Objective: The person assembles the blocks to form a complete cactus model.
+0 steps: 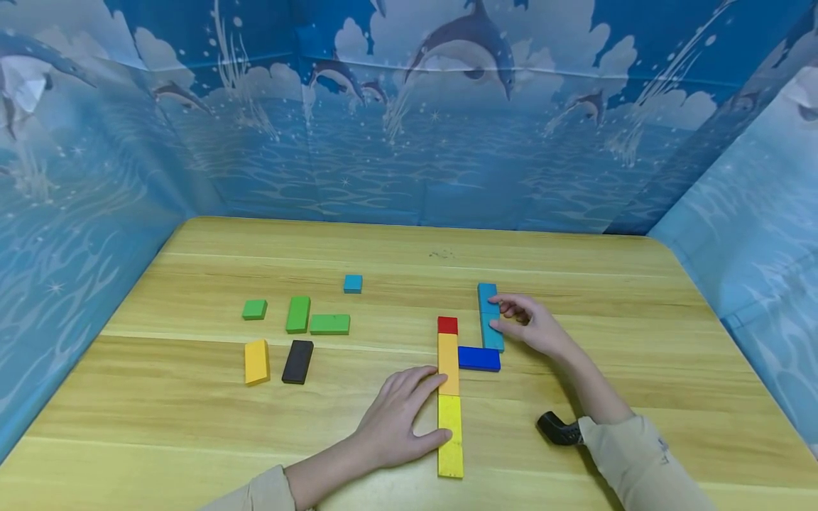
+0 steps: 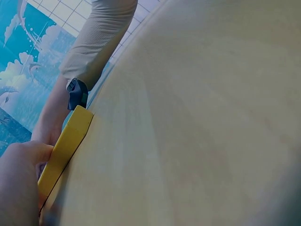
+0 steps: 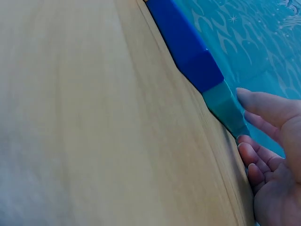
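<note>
Blocks form a connected shape on the table. A red block (image 1: 447, 325) tops an orange block (image 1: 449, 351) and a yellow block (image 1: 450, 461) in one column. Beside the orange one lies a dark blue block (image 1: 479, 359), meeting two light blue blocks (image 1: 487, 291) set end to end. My left hand (image 1: 396, 422) rests along the column, its fingertips on the orange block and its thumb on the yellow one. My right hand (image 1: 540, 330) touches the light blue blocks from the right with index finger and thumb. In the right wrist view its other fingers are bent beside them.
To the left lie several loose blocks: green ones (image 1: 330, 324), a yellow-orange one (image 1: 257, 363), a black one (image 1: 297, 362) and a small light blue one (image 1: 353, 284). A black wrist device (image 1: 559, 429) shows at the right cuff. A dolphin-print curtain (image 1: 409, 142) borders the table (image 1: 192, 426).
</note>
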Motion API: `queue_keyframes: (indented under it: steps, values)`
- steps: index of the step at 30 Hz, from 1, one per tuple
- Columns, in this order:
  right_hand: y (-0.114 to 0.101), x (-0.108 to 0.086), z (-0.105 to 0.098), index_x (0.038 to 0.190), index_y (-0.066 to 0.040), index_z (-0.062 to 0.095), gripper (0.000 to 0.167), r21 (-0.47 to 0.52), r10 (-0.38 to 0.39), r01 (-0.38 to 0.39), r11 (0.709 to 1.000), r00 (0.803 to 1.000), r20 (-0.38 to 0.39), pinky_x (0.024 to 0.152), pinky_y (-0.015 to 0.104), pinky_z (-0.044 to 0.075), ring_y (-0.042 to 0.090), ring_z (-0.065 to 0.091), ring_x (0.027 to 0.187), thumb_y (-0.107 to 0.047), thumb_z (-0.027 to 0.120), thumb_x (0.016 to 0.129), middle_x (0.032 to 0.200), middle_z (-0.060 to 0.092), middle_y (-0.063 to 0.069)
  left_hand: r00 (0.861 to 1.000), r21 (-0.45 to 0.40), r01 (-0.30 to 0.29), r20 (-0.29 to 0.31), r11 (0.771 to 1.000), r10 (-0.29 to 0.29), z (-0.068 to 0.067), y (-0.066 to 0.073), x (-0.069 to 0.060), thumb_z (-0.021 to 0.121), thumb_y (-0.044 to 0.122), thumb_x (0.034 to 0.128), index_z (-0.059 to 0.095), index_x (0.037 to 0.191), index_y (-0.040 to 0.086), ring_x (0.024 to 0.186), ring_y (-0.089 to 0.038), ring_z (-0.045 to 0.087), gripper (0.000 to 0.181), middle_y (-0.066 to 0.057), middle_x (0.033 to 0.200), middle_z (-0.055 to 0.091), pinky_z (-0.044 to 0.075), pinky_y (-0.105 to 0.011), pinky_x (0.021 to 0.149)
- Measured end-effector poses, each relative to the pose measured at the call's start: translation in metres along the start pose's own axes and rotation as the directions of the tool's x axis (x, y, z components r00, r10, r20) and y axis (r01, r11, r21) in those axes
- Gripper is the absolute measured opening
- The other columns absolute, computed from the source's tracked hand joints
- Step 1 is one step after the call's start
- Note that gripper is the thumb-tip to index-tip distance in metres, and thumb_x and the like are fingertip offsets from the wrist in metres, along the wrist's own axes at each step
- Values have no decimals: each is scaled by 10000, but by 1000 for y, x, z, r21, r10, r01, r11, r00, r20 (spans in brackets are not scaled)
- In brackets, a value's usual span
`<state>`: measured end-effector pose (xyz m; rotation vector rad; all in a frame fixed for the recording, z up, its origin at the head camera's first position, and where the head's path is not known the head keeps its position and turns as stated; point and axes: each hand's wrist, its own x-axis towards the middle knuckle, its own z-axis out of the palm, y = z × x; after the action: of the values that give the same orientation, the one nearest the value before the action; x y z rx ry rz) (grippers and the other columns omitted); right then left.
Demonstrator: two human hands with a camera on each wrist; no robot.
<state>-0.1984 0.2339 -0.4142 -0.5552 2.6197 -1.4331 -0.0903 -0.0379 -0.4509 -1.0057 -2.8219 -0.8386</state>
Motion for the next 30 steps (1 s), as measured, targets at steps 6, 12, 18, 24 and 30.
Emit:
queue_keyframes:
  steps: [6,12,18,24,30]
  values:
    - [-13,-3,1,1206,66,521,382,-17,25,-25,1000,1000,-2,701,253,357,298,424,870,-49,614,854,1000,509,220,1000,-2,-1,1,1000,1,1,0,0,504,538,844,379,1382,176,1264,-193,340,661,-9,1396,365,264,-424,1038]
    - [-13,-2,1,1209,63,520,388,-12,33,-33,999,999,-1,704,255,354,302,420,873,-58,620,854,993,505,214,1000,2,-2,-3,1000,2,1,0,1,503,541,842,380,1381,176,1260,-195,345,663,-10,1395,368,274,-423,1034]
    - [-11,-1,1,1212,60,518,388,-11,25,-25,1000,1000,6,705,256,357,286,419,868,-58,619,856,998,507,211,999,-136,44,-7,990,-45,-3,-1,0,531,534,840,375,1386,182,1286,-196,318,668,1,1409,353,282,-444,1034]
    - [-9,-1,2,1215,59,515,390,0,26,-26,1000,999,18,700,251,354,291,414,871,-59,617,858,1001,501,217,983,-320,55,-147,946,-107,-22,-12,-4,649,398,805,432,1348,141,1234,-210,371,638,-30,1339,424,358,-504,963]
    - [-8,-1,0,1215,55,515,389,-5,31,-31,1000,999,18,698,249,352,286,411,873,-65,617,860,1004,498,208,941,-275,89,-291,957,-171,-57,-37,-15,695,306,773,433,1337,117,1218,-283,372,649,-89,1324,441,324,-575,952]
